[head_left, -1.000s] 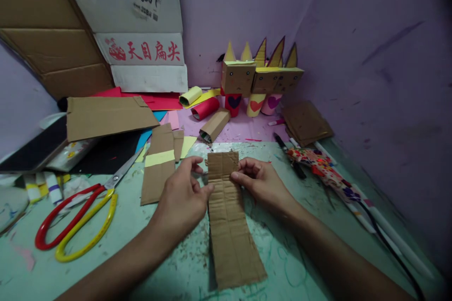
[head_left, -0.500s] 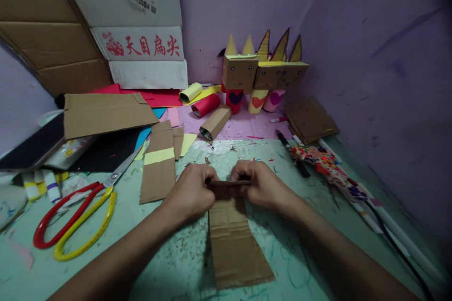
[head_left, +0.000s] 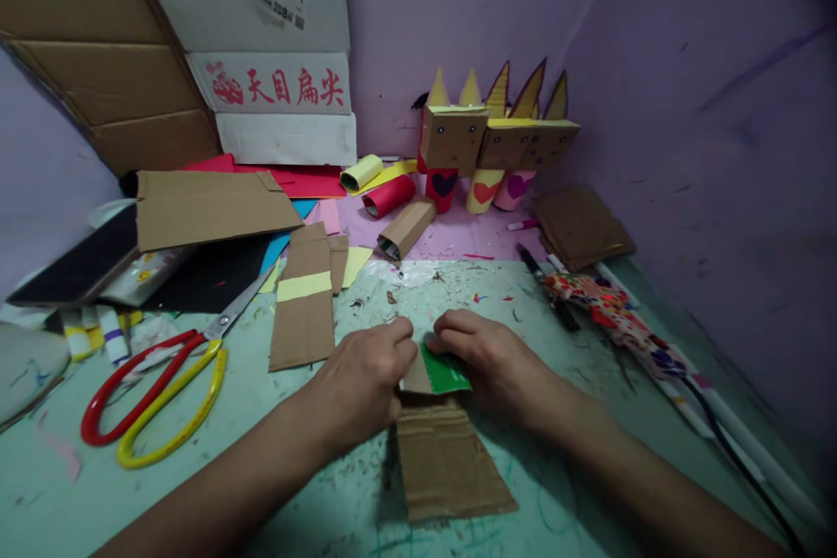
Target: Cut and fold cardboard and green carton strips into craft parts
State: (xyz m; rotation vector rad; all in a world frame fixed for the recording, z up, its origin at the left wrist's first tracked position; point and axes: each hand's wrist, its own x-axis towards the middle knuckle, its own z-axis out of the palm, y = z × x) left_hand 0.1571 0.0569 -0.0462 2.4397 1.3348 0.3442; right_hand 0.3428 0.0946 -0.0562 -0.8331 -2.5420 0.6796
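- The scissors point(head_left: 215, 330) lie open at far left, well apart from the hands; leaving them there gives the elbow room that bending needs.
- Next comes a flat cardboard piece with a yellow band point(head_left: 302, 333), near the left forearm; the sleeve-less arm should pass without nudging it.
- The left hand point(head_left: 367, 366) has its fingers curled in, grasping the left edge of the folded-over end; its thumb tip cannot be made out. Its pull should match the other side, or the bend will likely skew.
- The cardboard strip point(head_left: 451, 469) is between and below the hands on the green tabletop point(head_left: 536, 475), its wider end toward the person. The far end is doubled back, showing a green printed patch point(head_left: 447, 370). Lining up the side edges before pressing should give a square crease.
- The right hand point(head_left: 493, 356) curls its fingers over the flap's right edge, grasping it beside the green patch; even pressure, worked along the fold, should spare the corrugation from tearing.
- The black marker point(head_left: 566, 314) lies farther right, clear of this work.
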